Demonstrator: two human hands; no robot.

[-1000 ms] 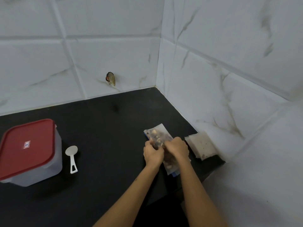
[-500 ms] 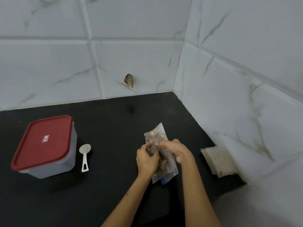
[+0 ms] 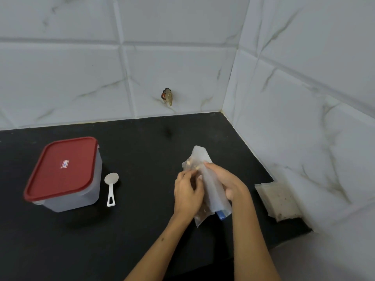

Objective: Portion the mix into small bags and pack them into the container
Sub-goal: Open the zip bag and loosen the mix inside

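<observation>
Bag of mix (image 3: 211, 191) gripped between left hand (image 3: 187, 194) and right hand (image 3: 227, 182), centre frame, above black worktop (image 3: 142, 230); lidded container (image 3: 65, 173) at left.

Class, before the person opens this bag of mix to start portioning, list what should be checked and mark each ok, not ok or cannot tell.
1. Bag of mix held by both hands: ok; left hand and right hand grip it.
2. Bag's mouth open: cannot tell.
3. Scoop within reach: ok, lying beside the container.
4. Container open for packing: not ok; red lid is on.
5. Small bags ready: ok, stacked by the right wall.
</observation>
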